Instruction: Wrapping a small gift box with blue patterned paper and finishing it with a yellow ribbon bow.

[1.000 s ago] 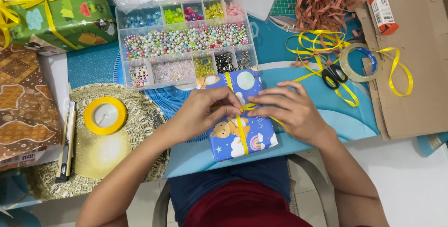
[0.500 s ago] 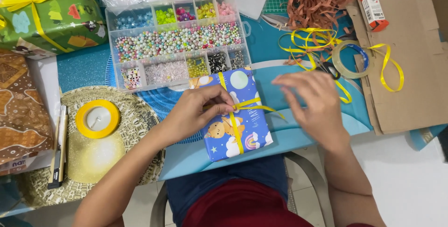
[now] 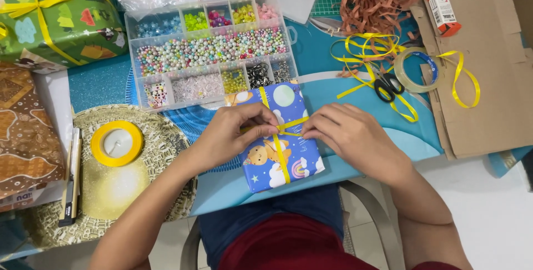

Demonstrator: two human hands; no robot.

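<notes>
Ribbon spool (image 3: 117, 143), yellow, is seen at left on a round woven mat (image 3: 161, 136). At centre, a blue gift box (image 3: 277, 153) lies at the table's near edge. Yellow ribbon (image 3: 284, 161) crossing it is pinched by the left hand (image 3: 230, 136) and, opposite, by the right hand (image 3: 355, 136). Scissors (image 3: 388, 85) are seen at upper right.

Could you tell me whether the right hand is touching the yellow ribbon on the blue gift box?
Touching: the head view shows the right hand's fingertips pinching the yellow ribbon on the blue gift box.
</notes>
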